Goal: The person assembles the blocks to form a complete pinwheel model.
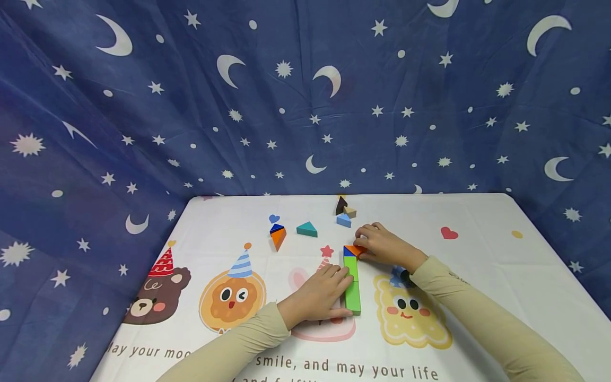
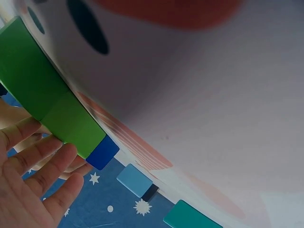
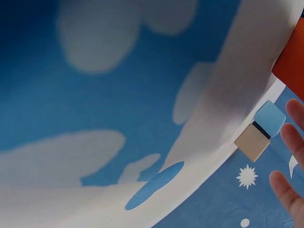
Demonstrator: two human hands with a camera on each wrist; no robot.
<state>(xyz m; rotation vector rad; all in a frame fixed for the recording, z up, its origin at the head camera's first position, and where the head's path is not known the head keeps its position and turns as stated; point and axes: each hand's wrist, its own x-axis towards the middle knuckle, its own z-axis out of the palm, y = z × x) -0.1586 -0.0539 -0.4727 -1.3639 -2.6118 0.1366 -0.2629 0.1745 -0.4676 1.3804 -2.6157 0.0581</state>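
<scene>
**Fingers hide block edges**

The left hand (image 1: 319,297), fingers extended, touches 2 green blocks (image 1: 353,289) aligned on the white cloth (image 1: 501,276), partly covering them. The right hand (image 1: 384,245), fingers bent, touches the orange block (image 1: 355,250) beside a blue block (image 1: 348,253), hiding one end; I cannot tell whether it pinches.

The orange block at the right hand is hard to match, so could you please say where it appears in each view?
Head: orange block, slightly right of and below centre.
Left wrist: not visible.
Right wrist: orange block, at the right edge, upper half.
Shared landmark: light-blue block, in all three.
</scene>
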